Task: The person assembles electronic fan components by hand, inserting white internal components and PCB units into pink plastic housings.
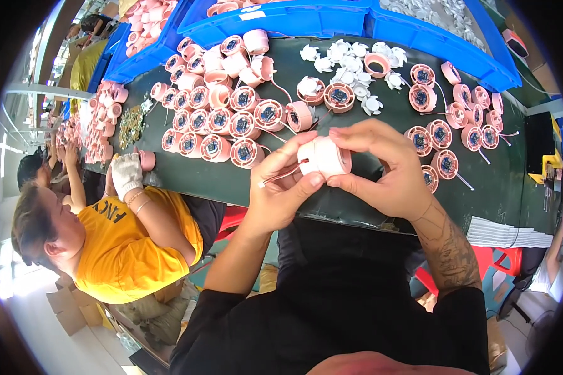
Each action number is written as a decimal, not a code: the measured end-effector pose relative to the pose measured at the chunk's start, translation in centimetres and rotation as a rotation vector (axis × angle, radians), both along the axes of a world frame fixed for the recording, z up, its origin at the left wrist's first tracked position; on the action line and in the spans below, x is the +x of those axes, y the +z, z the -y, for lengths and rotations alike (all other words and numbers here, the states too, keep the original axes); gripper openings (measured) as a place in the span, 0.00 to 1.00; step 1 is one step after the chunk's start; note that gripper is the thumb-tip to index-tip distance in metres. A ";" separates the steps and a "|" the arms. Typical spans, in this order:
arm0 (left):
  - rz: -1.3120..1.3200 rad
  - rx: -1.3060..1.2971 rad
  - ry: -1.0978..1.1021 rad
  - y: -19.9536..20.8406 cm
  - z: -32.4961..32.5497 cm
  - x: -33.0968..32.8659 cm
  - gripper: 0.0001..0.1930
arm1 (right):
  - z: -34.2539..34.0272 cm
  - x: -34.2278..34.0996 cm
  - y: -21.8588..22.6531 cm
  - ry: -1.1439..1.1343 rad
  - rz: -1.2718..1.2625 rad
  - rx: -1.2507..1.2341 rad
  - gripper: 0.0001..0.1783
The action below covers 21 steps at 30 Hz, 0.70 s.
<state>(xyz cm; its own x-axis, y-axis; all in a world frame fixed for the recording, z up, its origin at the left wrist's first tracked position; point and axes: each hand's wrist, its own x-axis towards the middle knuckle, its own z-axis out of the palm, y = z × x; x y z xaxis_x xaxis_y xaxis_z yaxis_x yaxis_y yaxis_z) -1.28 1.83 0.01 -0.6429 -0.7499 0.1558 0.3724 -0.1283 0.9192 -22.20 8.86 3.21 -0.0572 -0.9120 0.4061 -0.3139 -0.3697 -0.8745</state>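
Over the table's near edge I hold a pink round plastic housing between both hands. My left hand grips its left side, with thumb below and fingers behind. A thin cable with a small pale end hangs out over the left palm. My right hand is closed on the other side, thumb and fingertips pressed against the rim. Just beyond the hands lies another pink housing. Farther back are a housing with a circuit board inside and a loose pile of white fan blades.
Rows of pink housings with boards fill the left; another group lies right. Blue bins line the back edge. A co-worker in a yellow shirt sits left, a gloved hand by a pink part. White strips lie at right.
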 end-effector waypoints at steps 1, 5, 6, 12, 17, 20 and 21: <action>0.047 -0.011 -0.022 -0.2 0.0 0.1 0.30 | 0.0 0.0 -0.4 0.007 -0.034 -0.009 0.29; 0.075 0.050 0.022 -1.6 -1.1 1.3 0.31 | -0.5 0.8 -1.8 0.059 0.000 0.100 0.31; 0.069 0.057 0.025 -1.6 -1.5 1.6 0.31 | -0.2 0.9 -1.8 0.064 0.009 0.087 0.31; 0.349 -0.244 0.142 -0.4 -1.5 7.0 0.39 | 3.4 -1.5 1.5 -0.013 -0.456 -0.030 0.22; 0.920 -0.487 0.551 1.3 0.6 10.9 0.26 | 8.1 -5.3 -2.3 -0.138 -0.978 0.036 0.28; 0.997 -0.731 0.710 0.4 1.5 11.7 0.20 | 8.5 -5.2 -2.8 -0.162 -0.980 -0.025 0.21; 0.949 -0.799 0.768 -0.7 1.9 12.1 0.19 | 8.5 -5.0 -2.6 -0.179 -0.942 -0.029 0.19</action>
